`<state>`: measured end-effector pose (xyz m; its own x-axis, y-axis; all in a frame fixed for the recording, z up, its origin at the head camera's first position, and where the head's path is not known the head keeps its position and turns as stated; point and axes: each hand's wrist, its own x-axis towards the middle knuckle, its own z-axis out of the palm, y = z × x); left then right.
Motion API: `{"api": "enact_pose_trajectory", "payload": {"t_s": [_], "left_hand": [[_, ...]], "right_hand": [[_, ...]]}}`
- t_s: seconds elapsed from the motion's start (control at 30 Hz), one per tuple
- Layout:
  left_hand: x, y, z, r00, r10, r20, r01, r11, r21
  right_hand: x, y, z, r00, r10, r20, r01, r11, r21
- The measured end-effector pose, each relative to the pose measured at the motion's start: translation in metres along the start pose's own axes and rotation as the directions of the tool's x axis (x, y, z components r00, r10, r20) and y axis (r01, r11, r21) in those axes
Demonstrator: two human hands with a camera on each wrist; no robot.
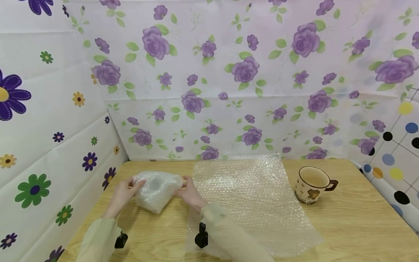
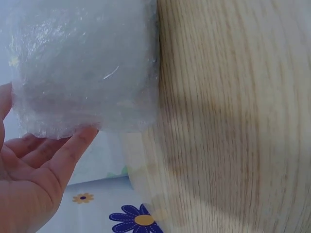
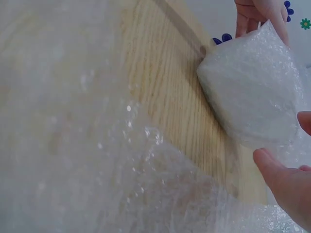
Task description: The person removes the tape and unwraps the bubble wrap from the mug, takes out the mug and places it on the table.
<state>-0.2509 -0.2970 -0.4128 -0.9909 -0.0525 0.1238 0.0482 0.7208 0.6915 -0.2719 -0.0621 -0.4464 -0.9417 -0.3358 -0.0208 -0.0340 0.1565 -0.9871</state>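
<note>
A bundle of bubble wrap [image 1: 156, 189] is at the left of the table, with a cloudy whitish look; what lies inside is hidden. My left hand [image 1: 126, 193] holds its left end, and in the left wrist view the fingers of the left hand [image 2: 36, 170] curl against the edge of the bundle [image 2: 87, 68]. At the opposite end, my right hand [image 1: 191, 194] grips the right corner between thumb and fingers. The right wrist view shows the right hand [image 3: 286, 184] at the near end of the bundle [image 3: 252, 87], partly out of frame.
A flat sheet of bubble wrap [image 1: 245, 203] covers the middle of the wooden table [image 1: 356, 225], under the right forearm. To its right stands a cream mug [image 1: 307, 187] with a brown handle and bear picture. Flowered cloths [image 1: 222, 120] hang behind and beside the table.
</note>
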Motion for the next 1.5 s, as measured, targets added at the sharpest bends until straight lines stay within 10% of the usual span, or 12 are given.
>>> {"api": "enact_pose_trajectory", "payload": {"t_s": [0.5, 0.77, 1.1, 1.5], "left_hand": [[-0.003, -0.018, -0.006, 0.991, 0.06, 0.123, -0.043, 0.989, -0.138], [-0.006, -0.028, -0.005, 0.957, 0.165, 0.239, -0.099, 0.959, -0.266], [-0.009, -0.033, 0.0, 0.984, 0.133, 0.119, -0.098, 0.959, -0.264], [-0.003, -0.015, -0.005, 0.987, 0.082, 0.136, -0.051, 0.974, -0.222]], "right_hand": [[0.0, -0.007, -0.005, 0.996, -0.073, 0.044, 0.076, 0.994, -0.084], [0.001, -0.004, -0.009, 0.996, -0.078, 0.038, 0.081, 0.992, -0.092], [0.003, -0.005, -0.006, 0.993, -0.106, 0.047, 0.108, 0.993, -0.044], [0.002, -0.011, -0.01, 0.987, -0.133, -0.09, 0.129, 0.991, -0.047]]}}
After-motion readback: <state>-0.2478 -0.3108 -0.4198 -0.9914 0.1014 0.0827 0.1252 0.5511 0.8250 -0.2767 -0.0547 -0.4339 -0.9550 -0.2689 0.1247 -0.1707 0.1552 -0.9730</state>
